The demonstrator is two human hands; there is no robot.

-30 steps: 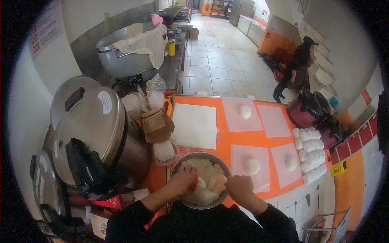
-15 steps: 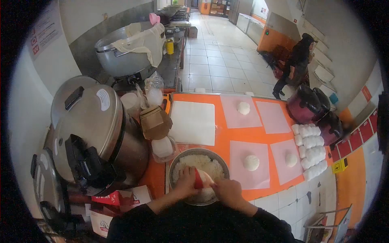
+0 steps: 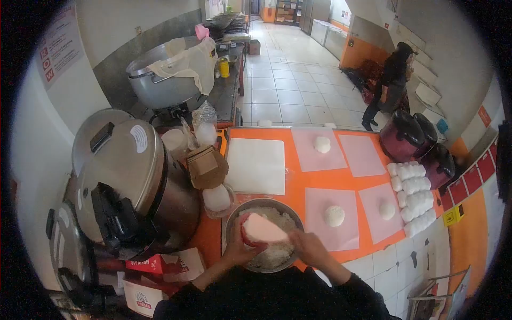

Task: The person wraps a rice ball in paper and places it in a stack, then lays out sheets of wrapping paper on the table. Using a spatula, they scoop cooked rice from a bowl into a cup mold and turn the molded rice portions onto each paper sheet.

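Over a round metal bowl (image 3: 231, 220) of white rice (image 3: 272, 258), my left hand (image 3: 239, 249) is closed around a red cup (image 3: 246, 234). My right hand (image 3: 309, 248) grips a pale pink paddle (image 3: 264, 229), whose flat blade lies across the cup's opening and hides what is inside. Right of the bowl, a rice mound (image 3: 334, 215) sits on a pink paper sheet (image 3: 341, 240). Other mounds rest on the right sheet (image 3: 387, 210) and the back sheet (image 3: 322, 144).
A large lidded steel cooker (image 3: 133, 181) stands at left. White paper (image 3: 256, 165), a cardboard box (image 3: 207, 166) and a plastic tub (image 3: 217, 200) lie behind the bowl. White rolls (image 3: 416, 197) and dark red cookers (image 3: 400, 136) line the right. A person (image 3: 392, 85) stands beyond.
The red cup has risen out of the rice and tilted in my left hand. The paddle has moved up with it, from down in the bowl to across the cup's opening.
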